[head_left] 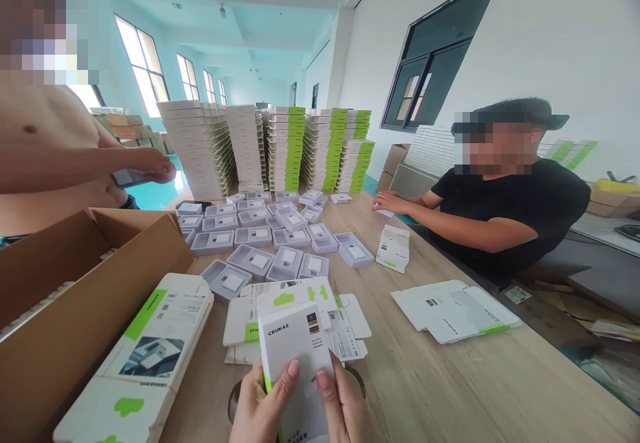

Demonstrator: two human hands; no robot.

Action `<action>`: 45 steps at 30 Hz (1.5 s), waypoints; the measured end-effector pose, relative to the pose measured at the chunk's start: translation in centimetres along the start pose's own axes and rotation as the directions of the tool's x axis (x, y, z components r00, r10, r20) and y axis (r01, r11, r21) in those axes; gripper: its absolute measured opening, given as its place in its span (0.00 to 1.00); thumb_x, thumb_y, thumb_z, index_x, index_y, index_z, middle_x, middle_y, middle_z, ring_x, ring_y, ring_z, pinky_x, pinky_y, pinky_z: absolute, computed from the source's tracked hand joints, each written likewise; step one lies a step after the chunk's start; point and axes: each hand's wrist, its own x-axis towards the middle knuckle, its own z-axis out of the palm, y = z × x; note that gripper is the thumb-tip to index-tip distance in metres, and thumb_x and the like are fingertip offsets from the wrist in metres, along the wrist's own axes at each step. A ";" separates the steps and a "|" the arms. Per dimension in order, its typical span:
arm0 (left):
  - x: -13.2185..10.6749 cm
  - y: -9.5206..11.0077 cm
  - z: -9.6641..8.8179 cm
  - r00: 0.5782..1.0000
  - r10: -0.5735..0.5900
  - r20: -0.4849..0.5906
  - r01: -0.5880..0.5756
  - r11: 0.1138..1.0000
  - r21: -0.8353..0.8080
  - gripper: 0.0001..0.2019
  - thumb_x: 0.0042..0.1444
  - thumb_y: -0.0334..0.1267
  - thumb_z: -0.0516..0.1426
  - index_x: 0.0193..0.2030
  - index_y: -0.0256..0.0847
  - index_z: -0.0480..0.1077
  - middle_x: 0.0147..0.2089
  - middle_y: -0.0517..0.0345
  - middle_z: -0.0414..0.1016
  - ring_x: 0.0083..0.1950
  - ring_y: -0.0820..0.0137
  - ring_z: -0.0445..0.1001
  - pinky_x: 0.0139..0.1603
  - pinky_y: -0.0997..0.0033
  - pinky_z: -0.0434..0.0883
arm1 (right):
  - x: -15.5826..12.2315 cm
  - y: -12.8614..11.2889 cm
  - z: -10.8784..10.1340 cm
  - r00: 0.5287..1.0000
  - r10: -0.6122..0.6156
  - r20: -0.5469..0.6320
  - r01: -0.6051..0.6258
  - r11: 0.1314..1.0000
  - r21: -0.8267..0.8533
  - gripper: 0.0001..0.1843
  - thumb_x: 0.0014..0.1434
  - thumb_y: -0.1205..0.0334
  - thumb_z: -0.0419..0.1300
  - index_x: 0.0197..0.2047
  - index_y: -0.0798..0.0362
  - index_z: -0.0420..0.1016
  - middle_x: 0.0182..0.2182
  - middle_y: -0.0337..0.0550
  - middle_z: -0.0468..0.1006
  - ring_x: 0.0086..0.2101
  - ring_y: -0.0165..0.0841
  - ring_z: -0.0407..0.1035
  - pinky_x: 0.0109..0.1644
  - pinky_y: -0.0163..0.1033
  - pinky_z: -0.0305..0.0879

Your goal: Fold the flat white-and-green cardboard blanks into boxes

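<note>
A white and green CEUKAZ carton (295, 350) is held upright between both my hands at the front edge of the table, its far end flap standing open. My left hand (265, 396) grips its left side with the thumb on the printed face. On the other side, my right hand (345, 396) presses its thumb on the same face, fingers wrapped behind. Just beyond lie flattened cartons (240, 320) in a loose pile, partly covered by the held one. Farther back are several white plastic trays (285, 263) with small white pieces in them.
Tall stacks of white and green boxes (285, 150) line the table's far end. At left stand a brown cardboard box (135, 250) and a bundle of flat cartons (145, 363). More flat cartons (455, 310) lie right, near a seated person (515, 210); another person (55, 150) stands left.
</note>
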 end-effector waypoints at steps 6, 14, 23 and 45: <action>0.8 -0.3 -0.6 0.985 -0.134 -0.109 0.120 0.985 -0.124 0.44 0.39 0.59 0.78 0.60 0.36 0.78 0.51 0.37 0.88 0.59 0.38 0.83 0.56 0.49 0.81 | -0.4 0.3 -0.5 0.995 0.079 0.062 -0.090 0.978 0.187 0.36 0.65 0.27 0.58 0.60 0.45 0.83 0.57 0.52 0.85 0.59 0.49 0.79 0.58 0.42 0.78; 1.6 -1.1 -2.2 0.974 0.212 0.074 -0.224 0.893 0.390 0.28 0.63 0.64 0.59 0.59 0.45 0.78 0.68 0.39 0.78 0.69 0.44 0.76 0.66 0.44 0.75 | 5.7 0.5 -11.1 0.842 0.329 -0.428 -0.357 0.934 0.017 0.44 0.54 0.22 0.60 0.57 0.50 0.76 0.52 0.56 0.86 0.47 0.51 0.82 0.44 0.45 0.80; 9.4 2.2 -7.6 0.841 0.310 0.443 -0.473 0.027 0.881 0.25 0.62 0.39 0.58 0.65 0.38 0.76 0.72 0.38 0.73 0.76 0.42 0.66 0.72 0.35 0.68 | 8.0 3.6 -13.6 0.777 -0.008 -0.629 -0.220 0.933 -0.284 0.43 0.54 0.24 0.55 0.55 0.53 0.74 0.66 0.70 0.69 0.68 0.70 0.55 0.70 0.74 0.50; 6.0 5.3 -8.3 0.760 0.484 0.434 -0.449 -0.093 0.889 0.22 0.72 0.46 0.48 0.57 0.39 0.78 0.53 0.37 0.88 0.49 0.48 0.88 0.48 0.55 0.82 | 1.6 6.4 -0.2 0.821 -0.422 0.384 0.562 0.715 -0.416 0.37 0.61 0.70 0.64 0.71 0.38 0.72 0.68 0.44 0.74 0.64 0.53 0.73 0.66 0.62 0.74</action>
